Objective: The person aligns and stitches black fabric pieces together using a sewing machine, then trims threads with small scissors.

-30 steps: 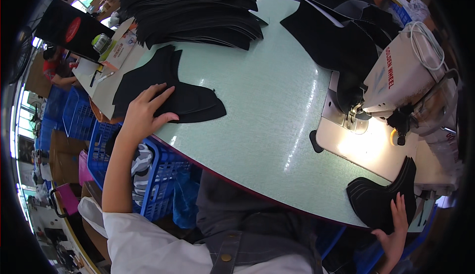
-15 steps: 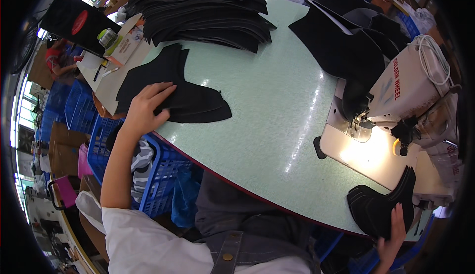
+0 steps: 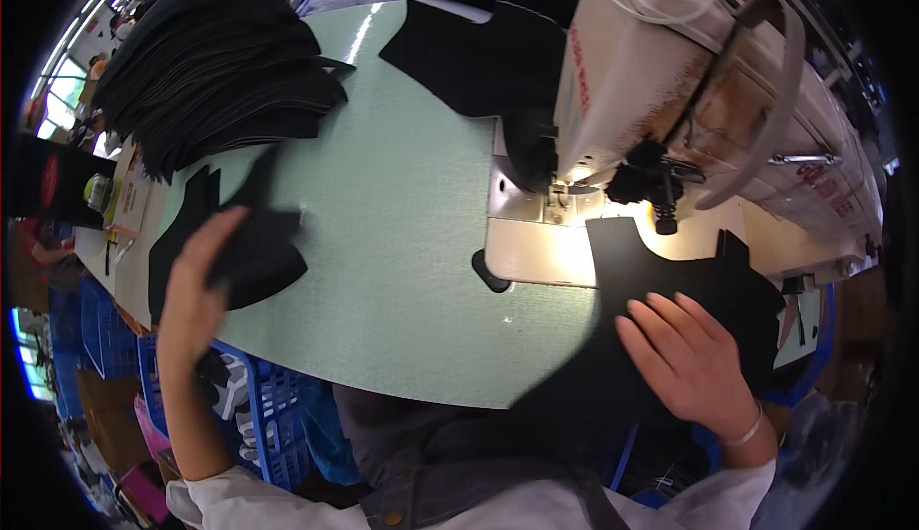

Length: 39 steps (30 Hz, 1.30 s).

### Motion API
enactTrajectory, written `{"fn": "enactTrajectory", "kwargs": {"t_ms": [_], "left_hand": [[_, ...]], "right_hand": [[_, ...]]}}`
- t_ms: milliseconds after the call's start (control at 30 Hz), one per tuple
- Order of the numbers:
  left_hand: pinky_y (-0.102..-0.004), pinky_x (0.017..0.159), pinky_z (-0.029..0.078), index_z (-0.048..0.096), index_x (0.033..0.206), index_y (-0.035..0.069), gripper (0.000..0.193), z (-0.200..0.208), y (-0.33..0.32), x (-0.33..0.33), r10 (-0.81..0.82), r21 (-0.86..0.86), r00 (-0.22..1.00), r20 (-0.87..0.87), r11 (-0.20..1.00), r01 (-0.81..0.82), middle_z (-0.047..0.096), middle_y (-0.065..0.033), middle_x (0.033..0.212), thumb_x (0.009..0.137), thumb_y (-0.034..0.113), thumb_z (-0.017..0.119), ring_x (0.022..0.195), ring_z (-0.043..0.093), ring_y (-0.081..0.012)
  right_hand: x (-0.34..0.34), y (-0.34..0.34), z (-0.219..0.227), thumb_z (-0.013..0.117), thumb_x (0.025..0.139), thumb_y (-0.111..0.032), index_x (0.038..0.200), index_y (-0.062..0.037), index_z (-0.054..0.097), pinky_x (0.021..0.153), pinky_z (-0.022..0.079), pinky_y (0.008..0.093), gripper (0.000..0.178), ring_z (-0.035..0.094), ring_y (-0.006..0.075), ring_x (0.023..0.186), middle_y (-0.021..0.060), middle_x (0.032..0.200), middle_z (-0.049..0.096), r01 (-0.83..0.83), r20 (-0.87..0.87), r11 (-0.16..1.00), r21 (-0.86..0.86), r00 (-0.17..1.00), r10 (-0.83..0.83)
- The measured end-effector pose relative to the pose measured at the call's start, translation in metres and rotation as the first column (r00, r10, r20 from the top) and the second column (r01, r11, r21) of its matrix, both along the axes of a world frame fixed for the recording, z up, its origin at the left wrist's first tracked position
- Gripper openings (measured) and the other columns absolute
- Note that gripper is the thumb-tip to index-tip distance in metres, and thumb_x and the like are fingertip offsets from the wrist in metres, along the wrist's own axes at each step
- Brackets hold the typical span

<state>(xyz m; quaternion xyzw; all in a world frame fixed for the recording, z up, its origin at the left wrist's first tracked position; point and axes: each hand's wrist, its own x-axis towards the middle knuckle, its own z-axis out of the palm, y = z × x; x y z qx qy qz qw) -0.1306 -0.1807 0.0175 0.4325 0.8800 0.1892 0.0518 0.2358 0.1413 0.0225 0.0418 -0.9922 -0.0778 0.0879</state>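
My left hand (image 3: 199,276), blurred by motion, grips a black cut piece (image 3: 257,233) that is smeared too and partly raised over similar black pieces (image 3: 182,219) at the table's left. My right hand (image 3: 684,362) holds a larger black cut piece (image 3: 661,257) at the right. Its four fingers lie across the top; the thumb is hidden. This piece overlaps the sewing machine's lit bed (image 3: 541,252) and reaches past the table's near edge. How many layers it has, I cannot tell.
The sewing machine (image 3: 661,80) stands at the right. A tall stack of black pieces (image 3: 220,70) rises at the far left, and more black pieces (image 3: 469,56) lie behind the bed. Below the pale green table (image 3: 383,319) stands a blue basket (image 3: 278,420) with grey cloth.
The view has swung right. My left hand has lifted part of a black piece. My right hand has moved up from the table's near right edge, and a larger black piece now lies under its fingers.
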Motion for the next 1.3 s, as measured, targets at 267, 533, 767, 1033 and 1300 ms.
{"fn": "enactTrajectory", "kwargs": {"t_ms": [267, 533, 767, 1033, 1300], "left_hand": [[-0.0458, 0.102, 0.045, 0.044, 0.136, -0.001, 0.088, 0.008, 0.156, 0.133, -0.639, -0.211, 0.741, 0.205, 0.711, 0.671, 0.046, -0.0252, 0.137, 0.054, 0.009, 0.073, 0.128, 0.047, -0.042], [-0.0425, 0.099, 0.044, 0.051, 0.128, -0.004, 0.074, 0.002, 0.157, 0.091, -0.802, -0.219, 0.594, 0.066, 0.569, 0.792, 0.043, -0.0241, 0.138, 0.058, 0.005, 0.071, 0.12, 0.05, -0.0372], [-0.0403, 0.081, 0.045, 0.057, 0.105, 0.003, 0.046, -0.023, 0.174, 0.116, -0.631, -0.159, 0.776, -0.001, 0.766, 0.623, 0.055, -0.0133, 0.098, 0.061, 0.005, 0.071, 0.092, 0.056, -0.0333], [-0.0406, 0.071, 0.049, 0.046, 0.125, -0.004, 0.066, -0.022, 0.183, 0.107, -0.695, 0.067, 0.7, 0.164, 0.715, 0.695, 0.048, -0.0168, 0.103, 0.063, 0.0, 0.071, 0.085, 0.059, -0.0329], [-0.0484, 0.094, 0.045, 0.049, 0.125, -0.01, 0.056, -0.048, 0.187, 0.137, -0.662, 0.087, 0.711, -0.238, 0.714, 0.694, 0.049, -0.0215, 0.124, 0.073, 0.009, 0.06, 0.114, 0.052, -0.0378]], "right_hand": [[-0.06, 0.015, -0.006, 0.062, 0.073, -0.007, 0.108, 0.0038, 0.06, 0.067, 0.048, 0.0331, 0.036, 0.057, 0.0185, 0.077, 0.0079, 0.087, 0.054, -0.029, 0.179, 0.977, -0.213, 0.981, 0.068], [-0.054, 0.02, -0.023, 0.059, 0.072, -0.004, 0.102, 0.0091, 0.06, 0.073, 0.047, 0.0354, 0.033, 0.058, 0.0297, 0.087, 0.0181, 0.099, 0.057, 0.177, 0.188, 0.932, -0.316, 0.975, -0.122], [-0.056, 0.008, -0.04, 0.061, 0.073, -0.011, 0.107, 0.0074, 0.062, 0.072, 0.05, 0.035, 0.038, 0.062, 0.0307, 0.084, 0.0226, 0.099, 0.065, 0.009, -0.096, 1.0, 0.0, 0.995, -0.009], [-0.047, 0.006, -0.041, 0.06, 0.074, -0.009, 0.117, 0.0073, 0.059, 0.057, 0.044, 0.0298, 0.046, 0.052, 0.019, 0.07, 0.0259, 0.125, 0.057, 0.0, 0.057, 0.992, -0.124, 0.998, 0.008], [-0.053, 0.006, -0.048, 0.064, 0.079, -0.008, 0.114, 0.0056, 0.058, 0.052, 0.042, 0.0253, 0.038, 0.053, 0.0148, 0.07, 0.0213, 0.116, 0.062, -0.025, -0.029, 0.997, -0.079, 0.999, 0.023]]}}
